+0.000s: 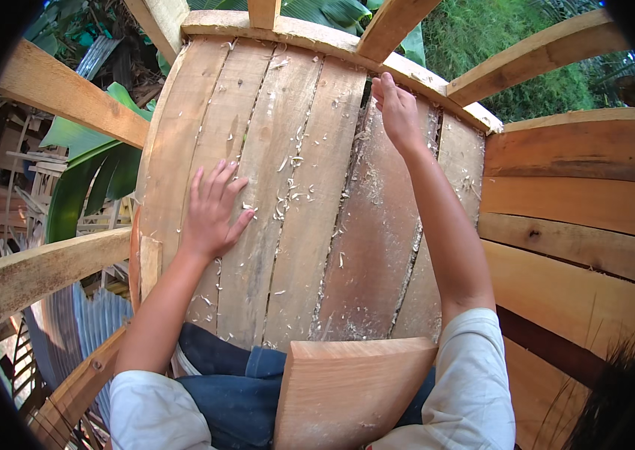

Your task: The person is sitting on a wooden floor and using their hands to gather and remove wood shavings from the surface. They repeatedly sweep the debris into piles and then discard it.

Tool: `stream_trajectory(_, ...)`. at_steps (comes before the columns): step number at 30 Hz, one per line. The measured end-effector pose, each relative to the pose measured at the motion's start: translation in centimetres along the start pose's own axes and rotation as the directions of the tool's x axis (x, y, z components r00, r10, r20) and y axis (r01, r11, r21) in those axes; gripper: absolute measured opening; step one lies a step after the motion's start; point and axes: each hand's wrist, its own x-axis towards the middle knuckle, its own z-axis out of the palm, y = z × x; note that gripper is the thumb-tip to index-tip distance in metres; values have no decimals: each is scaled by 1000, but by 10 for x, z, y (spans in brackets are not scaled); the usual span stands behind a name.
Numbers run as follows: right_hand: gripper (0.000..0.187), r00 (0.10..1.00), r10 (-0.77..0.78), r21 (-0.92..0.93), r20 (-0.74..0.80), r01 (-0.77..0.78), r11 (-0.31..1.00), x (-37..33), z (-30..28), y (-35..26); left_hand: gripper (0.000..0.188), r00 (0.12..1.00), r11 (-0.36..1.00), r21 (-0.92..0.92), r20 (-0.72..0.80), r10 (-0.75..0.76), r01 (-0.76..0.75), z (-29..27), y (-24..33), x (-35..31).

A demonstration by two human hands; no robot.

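My left hand (214, 210) lies palm down on the plank floor (298, 187), its fingers spread over the pale boards among wood shavings. Farther off and to the right, my right hand (396, 111) reaches to the far end of the floor, near a dark gap between planks and just short of the edge beam (317, 43). It is turned edge-on with fingers stretched out, and I see nothing held in it. A smooth short board (351, 394) stands tilted against my lap, between my arms.
Upright wooden posts (70, 91) rise around the rim. A wall of horizontal planks (572, 199) stands at the right. Curled shavings (287, 199) and sawdust litter the floor. Beyond the left side are banana leaves (92, 169) and corrugated metal sheets (103, 322).
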Motion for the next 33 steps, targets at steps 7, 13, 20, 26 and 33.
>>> stream_trajectory(7,59,956,189,42,222,-203,978,-30,-11,1,49,1000,1000,-6,-16,6,-6,2,1,3)
stream_trajectory(13,49,847,177,93,502,-256,962,-62,2,-59,51,1000,1000,-16,1,-6,6,0,-5,-2)
stream_trajectory(20,55,311,188,-53,932,-395,917,-183,79,-51,45,999,999,-46,-44,24,-26,0,-2,4)
stream_trajectory(26,45,797,-11,345,603,-249,905,-126,82,-25,44,993,967,-256,-113,-47,17,3,-8,2)
stream_trajectory(33,55,624,-563,-309,541,771,557,-113,80,-32,46,991,976,-216,-127,-33,5,6,-8,-1)
